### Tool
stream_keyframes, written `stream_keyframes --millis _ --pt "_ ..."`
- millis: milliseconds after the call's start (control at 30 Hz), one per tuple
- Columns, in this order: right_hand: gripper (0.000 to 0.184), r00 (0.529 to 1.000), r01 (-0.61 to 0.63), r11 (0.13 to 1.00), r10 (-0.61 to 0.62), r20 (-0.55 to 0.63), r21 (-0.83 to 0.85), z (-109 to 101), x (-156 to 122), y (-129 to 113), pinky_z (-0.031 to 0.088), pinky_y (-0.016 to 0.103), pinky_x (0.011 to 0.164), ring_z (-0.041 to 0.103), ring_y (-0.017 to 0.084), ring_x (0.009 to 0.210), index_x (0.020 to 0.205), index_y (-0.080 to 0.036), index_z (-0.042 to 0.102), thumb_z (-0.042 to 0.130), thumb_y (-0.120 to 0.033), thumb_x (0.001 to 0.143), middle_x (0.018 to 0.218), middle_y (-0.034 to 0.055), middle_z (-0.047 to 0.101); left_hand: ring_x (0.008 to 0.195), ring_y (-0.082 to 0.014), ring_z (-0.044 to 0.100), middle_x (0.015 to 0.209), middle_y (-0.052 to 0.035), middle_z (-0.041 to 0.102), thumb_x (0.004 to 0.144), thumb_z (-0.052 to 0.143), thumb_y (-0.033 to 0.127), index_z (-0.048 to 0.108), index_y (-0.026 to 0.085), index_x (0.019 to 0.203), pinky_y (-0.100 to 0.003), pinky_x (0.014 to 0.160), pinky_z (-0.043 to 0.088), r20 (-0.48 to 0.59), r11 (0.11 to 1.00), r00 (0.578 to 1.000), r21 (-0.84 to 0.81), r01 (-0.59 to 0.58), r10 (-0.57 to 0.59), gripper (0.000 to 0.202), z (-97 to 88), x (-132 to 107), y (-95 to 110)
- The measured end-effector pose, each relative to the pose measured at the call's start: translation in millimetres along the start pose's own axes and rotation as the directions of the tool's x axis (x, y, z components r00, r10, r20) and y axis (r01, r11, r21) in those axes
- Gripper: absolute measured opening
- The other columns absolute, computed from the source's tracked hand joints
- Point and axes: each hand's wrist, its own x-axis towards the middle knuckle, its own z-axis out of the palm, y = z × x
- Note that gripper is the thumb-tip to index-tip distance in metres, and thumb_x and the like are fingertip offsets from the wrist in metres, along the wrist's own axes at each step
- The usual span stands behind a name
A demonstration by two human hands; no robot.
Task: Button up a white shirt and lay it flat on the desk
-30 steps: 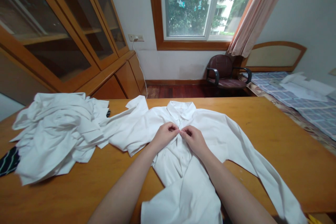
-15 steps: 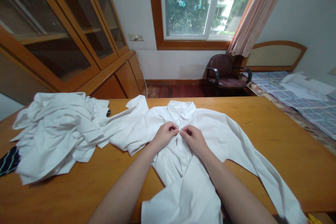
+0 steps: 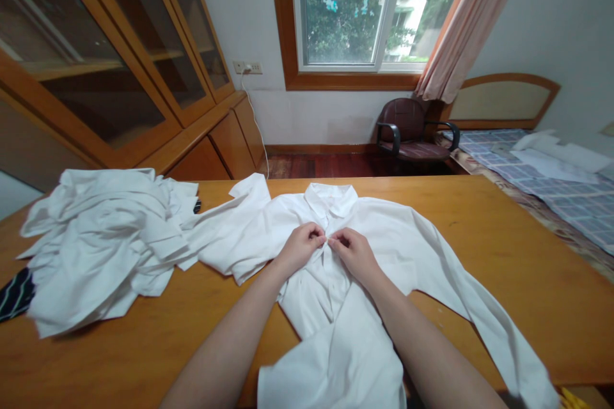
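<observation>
A white long-sleeved shirt lies front up on the wooden table, collar toward the far edge and its sleeves spread to both sides. At the front placket, a little below the collar, my left hand pinches the fabric edge between thumb and fingers. My right hand pinches the placket just beside it, the fingertips of both almost touching. Any button between them is too small or covered to make out. Below the hands the shirt front hangs partly open, and its lower part reaches the near table edge.
A heap of white garments sits on the left of the table, with dark striped cloth poking out. Beyond the table are a glass-door cabinet, an office chair and a bed with papers on it.
</observation>
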Motion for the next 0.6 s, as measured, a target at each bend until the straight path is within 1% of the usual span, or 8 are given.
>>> stream_keyframes --millis 467,600 --pt "0.011 1.0 -0.004 1.0 0.004 0.016 0.005 -0.5 0.4 -0.3 0.043 0.027 0.067 0.059 0.017 0.071 0.08 -0.019 0.067 0.063 -0.028 0.085 0.076 0.0024 0.067 0.068 -0.015 0.052 0.069 0.0011 0.057 0.076 0.058 0.025 0.059 0.017 0.075 -0.025 0.065 0.039 0.029 0.999 0.999 -0.007 -0.034 0.034 0.008 -0.2 -0.6 -1.9" --pt "0.011 1.0 -0.016 1.0 0.016 0.013 0.001 -1.5 0.4 -2.0 0.043 0.027 0.067 0.059 0.017 0.071 0.079 -0.019 0.067 0.063 -0.027 0.085 0.075 0.0023 0.067 0.068 -0.0153 0.055 0.069 0.0006 0.059 0.075 0.059 0.026 0.061 0.017 0.075 -0.025 0.066 0.041 0.017 1.0 1.0 0.001 -0.006 0.006 0.008 -1.1 -0.8 2.4"
